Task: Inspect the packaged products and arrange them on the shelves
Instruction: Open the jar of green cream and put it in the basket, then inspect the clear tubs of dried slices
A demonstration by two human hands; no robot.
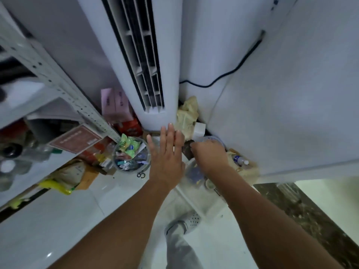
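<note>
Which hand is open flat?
The left hand, with its fingers straight and spread. The right hand is curled with its fingers pointing down; whether it grips anything is unclear.

right hand [210, 156]: grasp hidden | shelf [58, 88]: cut by left edge | goods [11, 152]: blurred

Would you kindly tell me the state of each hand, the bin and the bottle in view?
Left hand: open, fingers straight, holding nothing.
Right hand: fingers curled downward, grip unclear.
Clear bin: uncovered, full of wrappers.
Water bottle: capped, lying down.
</note>
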